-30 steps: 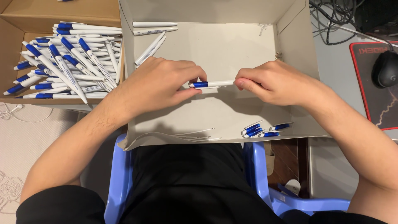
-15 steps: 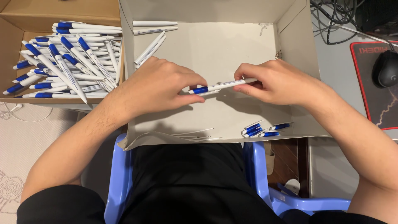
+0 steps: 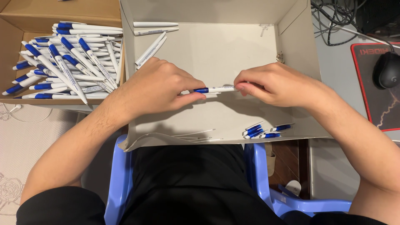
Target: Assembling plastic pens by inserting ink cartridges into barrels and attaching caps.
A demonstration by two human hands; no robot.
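While left hand [image 3: 156, 89] pinches pen [image 3: 214, 89] | right hand [image 3: 277, 83] pinches opposite end

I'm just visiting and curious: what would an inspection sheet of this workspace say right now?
Surface: an open shallow grey cardboard box across the lap serves as the work surface.
Job's things: one white pen with a blue end, held level over the box; spare white barrels at top left; small blue parts at the front right.
Clutter: a brown box of finished pens to the left.
Hands: left hand pinches the blue end; right hand pinches the white end.
Cables: black bundle at top right; a white cable lower left.
Surroundings: blue plastic chair, computer mouse on a red-edged mat.
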